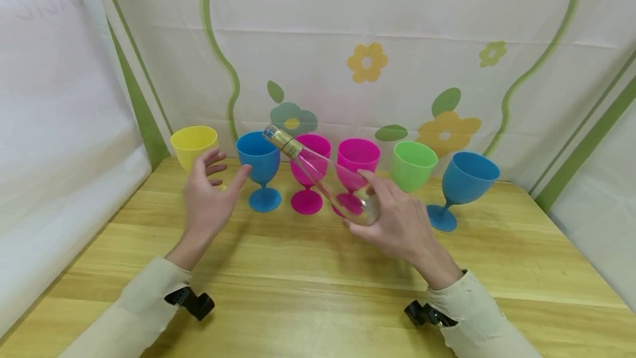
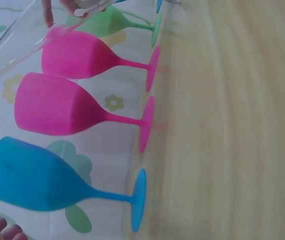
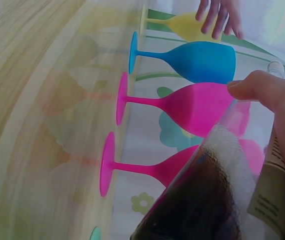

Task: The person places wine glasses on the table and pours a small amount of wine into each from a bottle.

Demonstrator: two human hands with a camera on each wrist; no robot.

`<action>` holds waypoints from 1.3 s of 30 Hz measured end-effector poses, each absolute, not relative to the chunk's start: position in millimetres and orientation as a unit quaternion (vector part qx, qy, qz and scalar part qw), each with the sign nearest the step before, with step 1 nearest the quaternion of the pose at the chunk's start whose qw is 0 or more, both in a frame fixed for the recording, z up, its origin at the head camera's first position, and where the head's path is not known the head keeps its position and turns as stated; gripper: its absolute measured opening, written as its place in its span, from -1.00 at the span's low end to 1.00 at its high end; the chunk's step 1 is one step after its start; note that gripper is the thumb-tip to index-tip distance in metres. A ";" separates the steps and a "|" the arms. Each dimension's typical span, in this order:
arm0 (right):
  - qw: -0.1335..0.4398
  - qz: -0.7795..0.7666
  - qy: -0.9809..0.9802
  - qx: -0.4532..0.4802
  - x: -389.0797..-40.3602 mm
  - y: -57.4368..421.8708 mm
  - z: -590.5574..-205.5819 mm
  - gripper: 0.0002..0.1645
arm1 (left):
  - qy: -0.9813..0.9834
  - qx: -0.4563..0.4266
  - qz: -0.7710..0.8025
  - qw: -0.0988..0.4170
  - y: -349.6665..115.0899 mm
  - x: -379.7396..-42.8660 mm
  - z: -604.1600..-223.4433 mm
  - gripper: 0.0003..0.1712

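Note:
My right hand [image 1: 399, 217] grips a clear glass bottle [image 1: 328, 178] near its base. The bottle leans with its gold-banded, silver-capped neck up to the left, overlapping two pink goblets [image 1: 310, 145] [image 1: 359, 153] in the head view. Seen from the right wrist, the lower part of the bottle [image 3: 197, 200] looks dark, and a brown label shows beside it. My left hand [image 1: 208, 198] holds nothing; its fingers are bent loosely and the thumb stands apart. It is in front of the yellow goblet [image 1: 191, 142], thumb close to a blue goblet [image 1: 259, 159].
Farther right in the row stand a light green goblet [image 1: 413, 164] and another blue goblet [image 1: 467, 178], which appears to lean right. The wooden table [image 1: 298, 303] meets a flower-printed white cloth [image 1: 308, 54] behind the row; white cloth also hangs at both sides.

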State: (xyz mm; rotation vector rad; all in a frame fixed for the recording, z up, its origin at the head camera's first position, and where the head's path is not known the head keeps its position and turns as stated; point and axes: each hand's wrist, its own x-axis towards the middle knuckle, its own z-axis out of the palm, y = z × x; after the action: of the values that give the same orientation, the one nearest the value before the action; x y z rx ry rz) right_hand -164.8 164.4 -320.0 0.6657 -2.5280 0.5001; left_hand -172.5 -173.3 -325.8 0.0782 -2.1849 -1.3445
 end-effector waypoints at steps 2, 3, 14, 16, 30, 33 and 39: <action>0.239 0.181 -0.922 0.245 -164.7 164.8 -319.8 0.13 | -0.811 0.048 -0.499 0.302 -178.0 -165.5 -328.9 -0.12; 0.239 0.180 -0.922 0.246 -164.7 165.0 -319.9 0.13 | -0.807 0.057 -0.498 0.312 -180.5 -162.7 -330.7 -0.14; 0.238 0.177 -0.922 0.249 -164.9 166.0 -320.7 0.14 | -0.771 0.157 -0.489 0.377 -210.6 -153.9 -337.1 -0.09; 0.236 0.177 -0.923 0.248 -165.0 166.0 -320.7 0.14 | -0.774 0.173 -0.495 0.354 -217.3 -159.0 -336.3 -0.02; 0.239 0.170 -0.921 0.255 -165.0 168.1 -322.0 0.13 | -0.775 0.154 -0.559 0.253 -233.7 -202.6 -321.4 0.30; 0.238 0.171 -0.921 0.257 -165.2 167.5 -321.7 0.13 | -0.774 0.161 -0.559 0.252 -233.6 -207.0 -320.1 0.28; 0.233 0.172 -0.922 0.258 -165.4 166.4 -320.8 0.13 | -0.764 0.179 -0.562 0.263 -233.1 -211.8 -321.6 0.16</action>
State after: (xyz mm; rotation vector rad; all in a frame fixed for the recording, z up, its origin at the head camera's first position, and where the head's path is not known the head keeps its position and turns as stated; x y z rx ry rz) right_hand -165.4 166.4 -320.8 0.7081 -2.5317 0.4720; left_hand -211.8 -233.1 -321.6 0.4852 -2.0650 -1.5189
